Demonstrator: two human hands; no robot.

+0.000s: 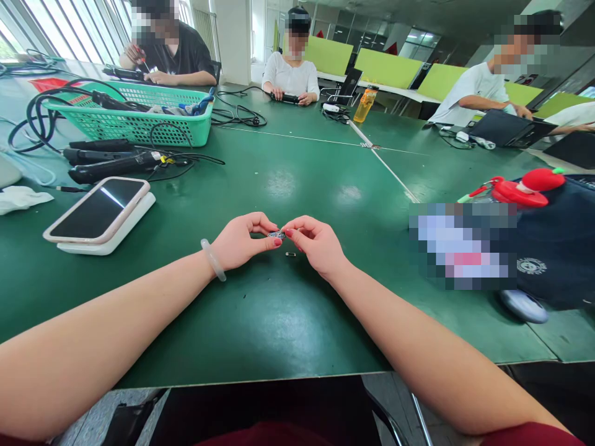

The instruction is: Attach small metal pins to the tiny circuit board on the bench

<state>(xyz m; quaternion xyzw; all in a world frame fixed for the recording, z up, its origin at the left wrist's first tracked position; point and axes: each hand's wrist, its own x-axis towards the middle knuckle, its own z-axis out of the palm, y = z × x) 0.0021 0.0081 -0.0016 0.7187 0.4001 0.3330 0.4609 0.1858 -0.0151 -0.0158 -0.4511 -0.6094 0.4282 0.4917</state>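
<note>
Between my two hands is a small grey-blue part [276, 235] with fine detail, perhaps a tiny circuit board, too small to name surely. My left hand [248, 240], with a pale bangle [213, 260] at the wrist, pinches it between thumb and fingers. From the other side, the thumb and forefinger of my right hand [318, 243] close on its right end. Just below the fingertips, a tiny dark piece with a light edge [290, 254] lies on the green tabletop [279, 316].
Left are a phone [100, 207] on a white box [111, 238], black handheld devices [114, 162] with cables and a green basket [139, 127]. On the right lie a dark bag [553, 248], red bottle top [525, 189] and mouse [524, 306]. Several people sit around the table.
</note>
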